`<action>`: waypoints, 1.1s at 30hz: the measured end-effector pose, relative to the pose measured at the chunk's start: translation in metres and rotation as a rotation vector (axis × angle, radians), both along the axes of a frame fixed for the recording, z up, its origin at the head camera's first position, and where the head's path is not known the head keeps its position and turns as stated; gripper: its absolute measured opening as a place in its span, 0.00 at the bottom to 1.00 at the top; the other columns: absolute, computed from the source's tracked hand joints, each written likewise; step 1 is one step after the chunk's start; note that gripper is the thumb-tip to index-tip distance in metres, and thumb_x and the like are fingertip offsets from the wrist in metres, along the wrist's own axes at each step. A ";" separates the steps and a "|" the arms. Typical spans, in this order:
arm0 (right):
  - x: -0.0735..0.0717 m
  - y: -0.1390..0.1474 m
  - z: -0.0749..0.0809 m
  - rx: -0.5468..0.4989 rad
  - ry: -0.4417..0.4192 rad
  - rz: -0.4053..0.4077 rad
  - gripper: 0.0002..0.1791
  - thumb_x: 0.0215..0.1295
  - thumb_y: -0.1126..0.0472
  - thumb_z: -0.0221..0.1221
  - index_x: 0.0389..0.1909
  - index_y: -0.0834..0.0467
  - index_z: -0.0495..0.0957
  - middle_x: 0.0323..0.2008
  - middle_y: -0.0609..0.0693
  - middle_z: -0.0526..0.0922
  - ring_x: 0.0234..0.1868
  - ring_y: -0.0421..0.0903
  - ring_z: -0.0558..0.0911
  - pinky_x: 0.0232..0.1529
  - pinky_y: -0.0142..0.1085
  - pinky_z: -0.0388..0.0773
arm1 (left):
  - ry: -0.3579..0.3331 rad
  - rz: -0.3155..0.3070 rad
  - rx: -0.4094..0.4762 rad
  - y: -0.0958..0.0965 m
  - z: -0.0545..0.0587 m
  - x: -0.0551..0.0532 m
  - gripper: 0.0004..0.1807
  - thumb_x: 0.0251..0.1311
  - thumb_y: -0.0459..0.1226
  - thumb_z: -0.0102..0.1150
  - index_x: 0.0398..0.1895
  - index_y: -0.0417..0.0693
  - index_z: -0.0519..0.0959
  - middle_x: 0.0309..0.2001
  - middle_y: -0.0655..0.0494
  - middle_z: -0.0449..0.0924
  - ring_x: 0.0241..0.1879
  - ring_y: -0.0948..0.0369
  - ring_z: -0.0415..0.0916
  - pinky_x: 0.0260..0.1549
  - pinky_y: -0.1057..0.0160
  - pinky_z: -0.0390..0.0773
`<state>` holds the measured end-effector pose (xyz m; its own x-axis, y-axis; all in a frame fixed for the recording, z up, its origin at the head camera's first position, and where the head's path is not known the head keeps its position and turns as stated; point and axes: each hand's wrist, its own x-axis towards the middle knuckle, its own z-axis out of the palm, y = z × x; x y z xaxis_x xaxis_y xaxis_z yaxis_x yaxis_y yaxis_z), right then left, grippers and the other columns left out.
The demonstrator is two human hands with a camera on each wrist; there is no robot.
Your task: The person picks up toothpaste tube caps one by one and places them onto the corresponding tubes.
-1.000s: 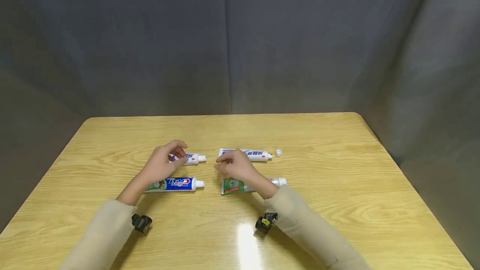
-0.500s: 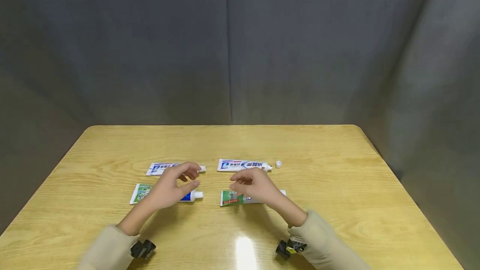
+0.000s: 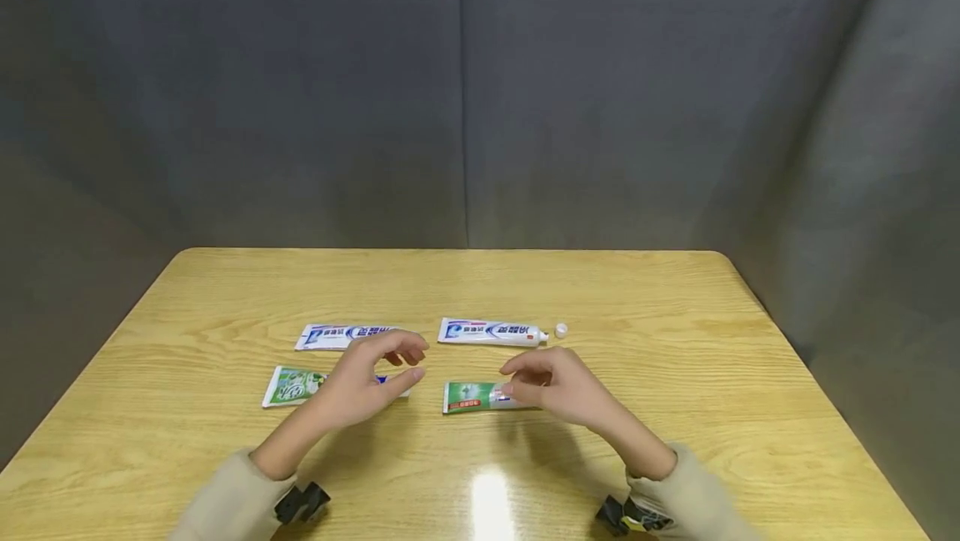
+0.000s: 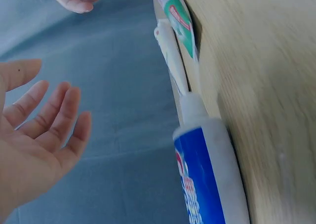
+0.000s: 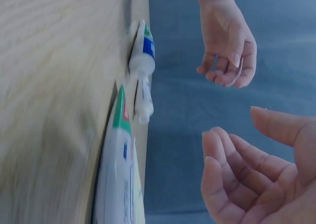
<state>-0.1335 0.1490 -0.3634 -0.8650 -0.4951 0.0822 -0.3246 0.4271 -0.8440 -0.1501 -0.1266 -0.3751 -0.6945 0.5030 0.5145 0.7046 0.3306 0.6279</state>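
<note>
My left hand (image 3: 367, 383) hovers with loosely bent fingers over the blue, green and white toothpaste tube (image 3: 296, 386), hiding its middle; the left wrist view shows its blue end and white cap (image 4: 192, 107). Nothing is between those fingers. My right hand (image 3: 558, 387) hangs above the green and white toothpaste tube (image 3: 468, 396), covering its capped end. Its thumb and fingers are apart and hold nothing, as the right wrist view shows. Behind them lie two white and blue toothpaste tubes, a left one (image 3: 333, 337) and a right one (image 3: 487, 332).
A small white cap (image 3: 561, 330) lies on the wooden table (image 3: 675, 408), just right of the uncapped nozzle of the back right tube. A dark grey curtain (image 3: 300, 107) hangs behind the table and at its sides.
Both hands have drawn back toward the near side from the back tubes. The right hand has also shifted rightward, the left slightly so. The tubes and loose cap keep their places on the table.
</note>
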 end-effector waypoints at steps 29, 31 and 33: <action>-0.037 0.073 -0.008 0.083 0.012 -0.139 0.20 0.55 0.61 0.63 0.47 0.67 0.76 0.27 0.52 0.81 0.28 0.51 0.79 0.28 0.37 0.74 | -0.209 0.005 -0.066 0.077 -0.011 -0.042 0.16 0.51 0.31 0.63 0.45 0.38 0.76 0.32 0.49 0.76 0.32 0.55 0.72 0.30 0.63 0.71; -0.044 0.075 -0.011 0.089 0.016 -0.161 0.21 0.54 0.61 0.64 0.47 0.67 0.76 0.27 0.52 0.80 0.28 0.51 0.78 0.26 0.38 0.74 | -0.206 0.030 -0.111 0.080 -0.016 -0.048 0.19 0.50 0.31 0.64 0.47 0.36 0.75 0.34 0.46 0.76 0.33 0.52 0.72 0.33 0.61 0.71; -0.051 0.077 -0.014 0.106 0.021 -0.185 0.21 0.54 0.62 0.64 0.48 0.67 0.76 0.27 0.52 0.79 0.27 0.51 0.77 0.25 0.38 0.73 | -0.238 0.057 -0.131 0.083 -0.019 -0.053 0.21 0.49 0.32 0.65 0.49 0.36 0.74 0.35 0.46 0.76 0.33 0.52 0.71 0.33 0.61 0.71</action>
<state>-0.1844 0.2261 -0.3774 -0.9407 -0.3345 0.0573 -0.2495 0.5674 -0.7847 -0.2036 -0.0431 -0.3942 -0.8173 0.5108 0.2666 0.5200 0.4546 0.7231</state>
